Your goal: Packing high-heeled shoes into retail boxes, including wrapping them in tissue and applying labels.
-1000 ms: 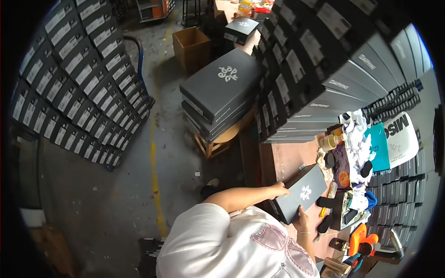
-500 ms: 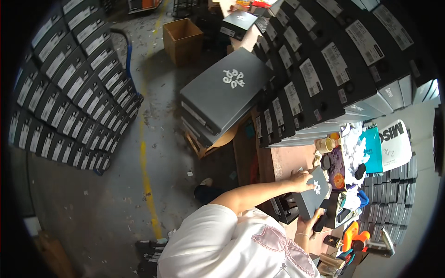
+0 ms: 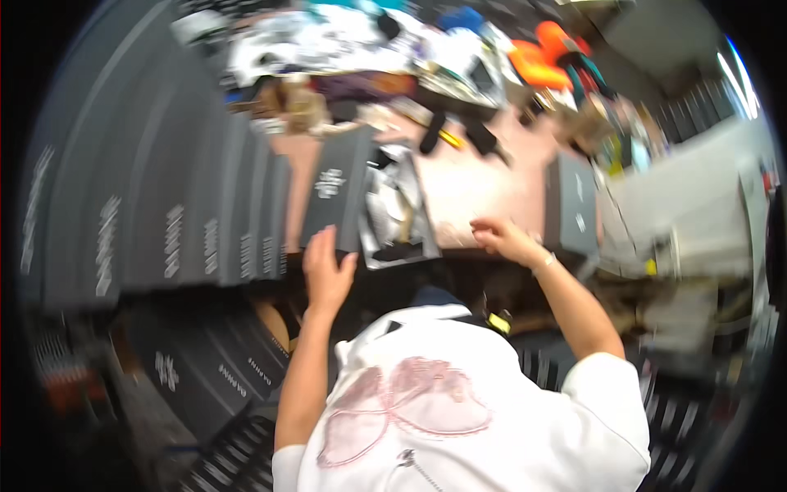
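A dark grey shoe box lid (image 3: 334,182) with a white emblem lies on the pink tabletop in front of me. My left hand (image 3: 329,275) is at its near edge, thumb apart from the stretched fingers. Right beside the lid is an open shoe box (image 3: 427,246). Crumpled pale paper (image 3: 384,197) and something light-coloured show inside it; blur hides what that is. My right hand (image 3: 508,242) hovers over the near part of the table, fingers loosely bent and nothing visible in them.
Stacked dark shoe boxes (image 3: 172,197) wall off the left side. Another grey box (image 3: 572,205) stands at the table's right end. Behind lie white paper heaps (image 3: 328,45), small black items (image 3: 433,133) and an orange tool-like object (image 3: 541,66). More boxes (image 3: 197,361) are low at left.
My view has swung right onto the table. Both hands were on a grey box with its emblem up; now they are apart, and an open box with paper shows beside the lid.
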`<action>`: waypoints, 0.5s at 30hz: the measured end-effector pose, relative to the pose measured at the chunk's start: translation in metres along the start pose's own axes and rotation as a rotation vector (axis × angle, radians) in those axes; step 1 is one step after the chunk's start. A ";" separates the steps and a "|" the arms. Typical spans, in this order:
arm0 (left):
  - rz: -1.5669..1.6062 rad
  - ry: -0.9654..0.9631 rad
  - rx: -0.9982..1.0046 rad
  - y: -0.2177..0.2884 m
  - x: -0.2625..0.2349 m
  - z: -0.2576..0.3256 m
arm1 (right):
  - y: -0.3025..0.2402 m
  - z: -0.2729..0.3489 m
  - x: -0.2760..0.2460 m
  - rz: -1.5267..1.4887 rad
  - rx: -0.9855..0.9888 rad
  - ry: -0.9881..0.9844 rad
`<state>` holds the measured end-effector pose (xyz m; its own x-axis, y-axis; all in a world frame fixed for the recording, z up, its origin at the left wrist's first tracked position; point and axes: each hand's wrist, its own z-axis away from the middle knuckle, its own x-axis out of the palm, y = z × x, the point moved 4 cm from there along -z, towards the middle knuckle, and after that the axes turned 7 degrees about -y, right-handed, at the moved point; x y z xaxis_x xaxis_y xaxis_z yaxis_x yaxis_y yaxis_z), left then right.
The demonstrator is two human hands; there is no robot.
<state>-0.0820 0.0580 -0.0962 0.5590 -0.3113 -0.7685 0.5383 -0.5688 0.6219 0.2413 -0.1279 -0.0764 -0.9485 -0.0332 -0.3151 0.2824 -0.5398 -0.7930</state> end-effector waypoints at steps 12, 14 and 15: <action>0.035 -0.262 -0.017 0.046 -0.002 0.008 | 0.194 0.069 0.126 -0.519 0.483 -0.012; 0.023 -0.266 0.002 0.049 -0.003 0.001 | 0.206 0.060 0.139 -0.564 0.485 -0.024; 0.026 -0.267 0.012 0.052 0.000 -0.003 | 0.206 0.058 0.139 -0.580 0.491 -0.026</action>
<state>-0.0527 0.0308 -0.0633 0.3856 -0.5148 -0.7657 0.5175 -0.5664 0.6414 0.1587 -0.2926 -0.2529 -0.9302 0.3535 0.0984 -0.3531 -0.7891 -0.5026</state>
